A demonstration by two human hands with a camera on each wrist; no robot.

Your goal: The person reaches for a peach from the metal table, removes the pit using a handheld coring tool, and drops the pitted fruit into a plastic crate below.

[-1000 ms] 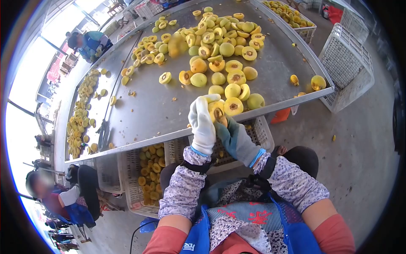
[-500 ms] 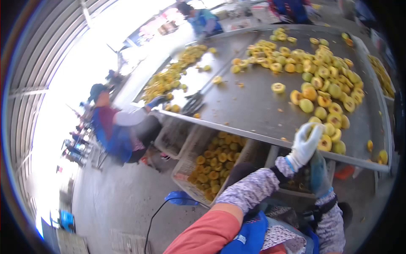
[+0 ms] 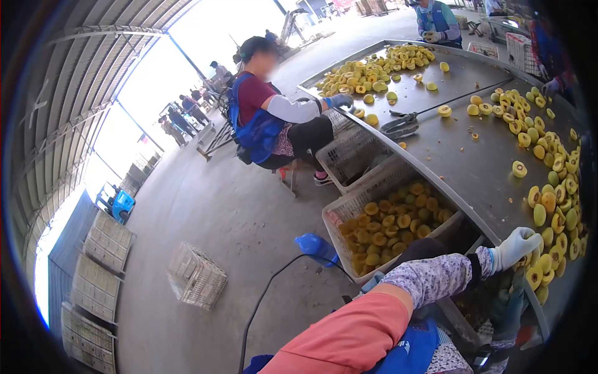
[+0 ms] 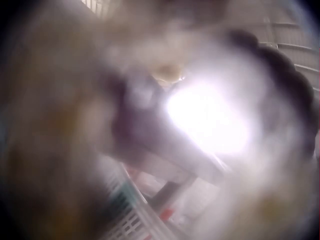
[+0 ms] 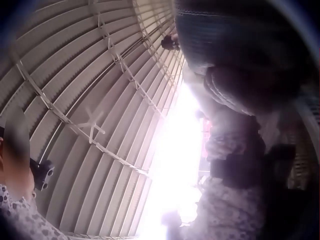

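Corrugated grey metal roofing (image 3: 93, 81) curves over the far left, above stacked pale crates (image 3: 93, 283) and a blue forklift (image 3: 122, 204). Next comes a white crate (image 3: 198, 277) on the concrete floor, then a seated person (image 3: 255, 121) in a blue vest, one gloved hand at the table's edge. Further right, a plastic crate (image 3: 358, 198) full of yellow fruit stands beneath a steel table (image 3: 461, 143) bearing a dark, plier-like tool (image 3: 400, 126). At right, the wearer's white-gloved left hand (image 3: 516, 246) has bent fingers at the table's edge; whether they pinch anything cannot be told. Just below, the blue-grey-gloved right hand (image 3: 507, 308) is in shadow, its grip unclear. Halved yellow fruit (image 3: 548, 201) lies heaped along the tabletop, just beside the left hand.
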